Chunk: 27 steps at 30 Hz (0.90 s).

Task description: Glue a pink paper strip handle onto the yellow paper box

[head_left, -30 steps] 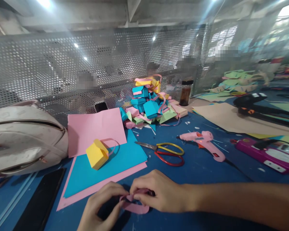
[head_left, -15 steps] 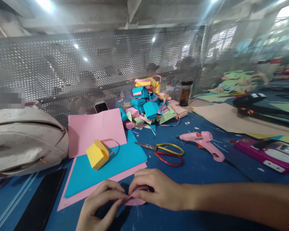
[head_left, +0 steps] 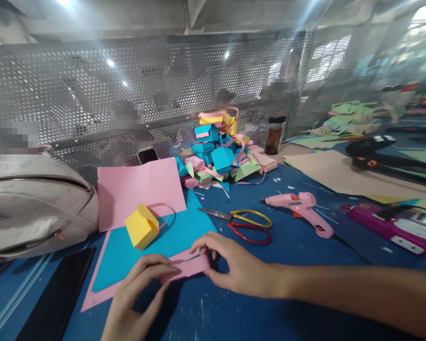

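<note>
Both my hands hold one pink paper strip (head_left: 189, 266) just above the blue table (head_left: 291, 246). My left hand (head_left: 138, 296) pinches its left end and my right hand (head_left: 234, 265) pinches its right end, so the strip lies flat and stretched between them. Just beyond the strip lie a teal paper sheet (head_left: 177, 232) on a pink sheet (head_left: 95, 296). A small yellow paper box (head_left: 141, 226) with a pink loop handle rests on the teal sheet.
Yellow and red scissors (head_left: 244, 223) and a pink glue gun (head_left: 301, 208) lie to the right. A pile of folded paper boxes (head_left: 222, 154) stands at the back by the perforated metal screen. A pale bag (head_left: 35, 203) sits left, a dark phone (head_left: 55, 298) near left.
The pink strip was curled into a loop between my fingers; now it is pulled out flat. Both hands have moved slightly away from me, toward the teal sheet.
</note>
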{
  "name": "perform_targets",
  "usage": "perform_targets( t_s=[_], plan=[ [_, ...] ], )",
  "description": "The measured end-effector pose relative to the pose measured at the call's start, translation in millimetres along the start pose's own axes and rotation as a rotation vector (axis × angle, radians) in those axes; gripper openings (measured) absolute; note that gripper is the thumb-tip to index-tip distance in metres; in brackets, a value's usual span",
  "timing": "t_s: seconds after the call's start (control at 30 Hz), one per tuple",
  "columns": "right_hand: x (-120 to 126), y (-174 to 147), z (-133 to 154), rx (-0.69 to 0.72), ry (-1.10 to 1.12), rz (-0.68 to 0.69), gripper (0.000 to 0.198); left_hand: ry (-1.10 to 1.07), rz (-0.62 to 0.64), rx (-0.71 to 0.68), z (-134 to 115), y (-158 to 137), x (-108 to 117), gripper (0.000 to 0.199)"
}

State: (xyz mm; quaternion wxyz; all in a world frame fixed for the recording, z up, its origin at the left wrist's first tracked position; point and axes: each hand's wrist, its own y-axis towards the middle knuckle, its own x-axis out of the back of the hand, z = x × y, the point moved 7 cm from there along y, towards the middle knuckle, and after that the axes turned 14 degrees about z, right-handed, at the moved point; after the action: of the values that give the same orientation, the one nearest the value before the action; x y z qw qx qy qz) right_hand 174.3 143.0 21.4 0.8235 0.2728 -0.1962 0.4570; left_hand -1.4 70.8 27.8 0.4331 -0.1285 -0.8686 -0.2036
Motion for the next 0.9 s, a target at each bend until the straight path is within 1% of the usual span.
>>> perform_targets(
  t_s=[0.2,0.33,0.43,0.57,0.7,0.8,0.9],
  plan=[
    [-0.1,1.5,-7.7,-0.039,0.032,0.025,0.04,0.016,0.025,-0.008,1.8,-0.7,-1.7,0.024],
    [0.5,2.1,-9.4,-0.038,0.038,0.012,0.036,0.069,0.028,-0.04,-0.6,-0.1,1.8,0.026],
    [0.8,2.5,-11.3,-0.049,0.036,0.007,0.036,0.142,0.031,-0.11,-5.9,0.2,2.1,0.029],
    [1.2,3.0,-13.5,-0.073,0.056,-0.003,0.035,0.19,0.053,-0.25,-17.1,-1.5,-2.7,0.033],
    [0.0,4.0,-13.2,-0.071,0.077,-0.001,0.03,0.121,0.106,-0.304,-26.3,-1.1,-5.8,0.023],
    [-0.9,4.6,-10.7,-0.051,0.06,0.007,0.029,0.109,0.089,-0.337,-33.9,-0.7,-2.6,0.019],
    [-2.9,4.7,-7.2,-0.026,0.012,0.032,0.033,0.131,0.082,-0.343,-36.4,-1.9,-1.6,0.019]
  ],
)
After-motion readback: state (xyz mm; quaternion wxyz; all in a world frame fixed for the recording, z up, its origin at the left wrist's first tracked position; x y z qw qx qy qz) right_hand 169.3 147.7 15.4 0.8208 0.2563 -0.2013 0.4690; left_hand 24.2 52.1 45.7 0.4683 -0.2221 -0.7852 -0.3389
